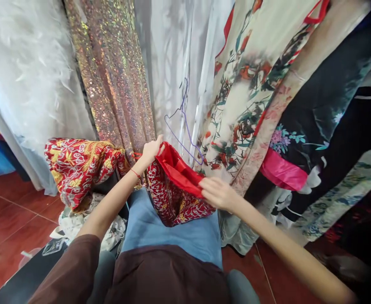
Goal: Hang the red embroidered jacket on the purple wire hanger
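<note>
I see my left hand (151, 148) pinched shut on the upper edge of a red brocade garment (175, 192), fingers folded over the fabric where the smooth, glossy red lining (181, 171) turns outward. My right hand (219, 193) is clamped on the lower end of that same lining edge, thumb and fingers pressed together over the cloth. Between the two grips the edge is stretched taut, its long axis running on a slant from upper left down to lower right, and the open side faces up toward me. The outer face is stiff-looking woven brocade, dark red with small gold and white motifs, and it sags in a pouch onto my lap, over the blue denim of my jeans (169, 230). To the left, a second heap of red and gold brocade (77, 162) lies bunched, with bolder gold scrollwork. Behind it hangs a sequined dress (115, 71), coarse and glittering in pink-gold, beside a white feathery garment (30, 63) with soft wisps. A thin purple wire hanger (185, 126) dangles just beyond the lining. To the right hang a cream floral robe (245, 97) and a dark floral one with a pink satin sash (282, 173). The floor is glossy red tile (11, 215). I can read no labels or writing anywhere.
</note>
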A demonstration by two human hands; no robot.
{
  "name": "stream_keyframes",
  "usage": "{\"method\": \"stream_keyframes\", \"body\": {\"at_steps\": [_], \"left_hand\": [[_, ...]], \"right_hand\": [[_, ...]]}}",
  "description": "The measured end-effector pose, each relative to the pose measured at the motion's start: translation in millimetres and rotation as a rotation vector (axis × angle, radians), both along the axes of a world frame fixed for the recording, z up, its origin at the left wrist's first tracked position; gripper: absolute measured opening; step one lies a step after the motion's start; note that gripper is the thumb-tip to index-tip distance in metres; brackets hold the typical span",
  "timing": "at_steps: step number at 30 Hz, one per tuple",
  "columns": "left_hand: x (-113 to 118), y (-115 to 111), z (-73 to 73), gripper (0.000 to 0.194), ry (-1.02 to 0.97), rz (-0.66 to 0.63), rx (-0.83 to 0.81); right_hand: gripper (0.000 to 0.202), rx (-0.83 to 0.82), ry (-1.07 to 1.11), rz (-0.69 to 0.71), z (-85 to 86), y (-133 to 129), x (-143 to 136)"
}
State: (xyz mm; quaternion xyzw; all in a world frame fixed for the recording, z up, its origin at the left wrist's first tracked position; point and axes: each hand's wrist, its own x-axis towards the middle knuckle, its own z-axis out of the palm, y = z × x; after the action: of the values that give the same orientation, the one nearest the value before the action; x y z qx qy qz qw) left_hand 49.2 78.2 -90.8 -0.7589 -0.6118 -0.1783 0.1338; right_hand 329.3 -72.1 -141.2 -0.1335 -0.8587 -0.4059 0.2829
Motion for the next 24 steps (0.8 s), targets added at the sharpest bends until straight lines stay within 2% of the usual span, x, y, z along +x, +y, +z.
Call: {"method": "stream_keyframes", "body": {"at_steps": [2, 5, 7, 10, 16, 19, 24], "left_hand": [[9.8, 17.0, 1.2, 0.056, 0.095, -0.05, -0.013], [26.3, 38.2, 5.1, 0.057, 0.224, -0.169, -0.045], [34.4, 46.5, 5.4, 0.056, 0.276, -0.223, -0.062], [38.3, 48.7, 1.8, 0.053, 0.28, -0.262, -0.055], [36.9, 31.1, -1.4, 0.044, 0.259, -0.297, -0.045], [45.7, 20.5, 1.3, 0.04, 0.201, -0.235, -0.047], [69.0, 12.5, 9.6, 0.037, 0.163, -0.18, -0.065]], "right_hand": [[0.02, -0.102, -0.09, 0.064, -14.1, 1.0, -23.7], [0.011, -0.323, -0.242, 0.036, -20.9, 0.6, -48.4], [0.009, -0.451, -0.275, -0.036, -16.8, 4.6, -50.0], [0.01, -0.544, -0.21, -0.16, -4.7, 16.2, -29.8], [0.014, -0.589, -0.095, -0.334, 9.9, 34.3, 25.1], [0.014, -0.574, -0.067, -0.398, 9.5, 39.6, 32.0], [0.018, -0.47, 0.025, -0.493, 12.2, 52.4, 27.3]]}}
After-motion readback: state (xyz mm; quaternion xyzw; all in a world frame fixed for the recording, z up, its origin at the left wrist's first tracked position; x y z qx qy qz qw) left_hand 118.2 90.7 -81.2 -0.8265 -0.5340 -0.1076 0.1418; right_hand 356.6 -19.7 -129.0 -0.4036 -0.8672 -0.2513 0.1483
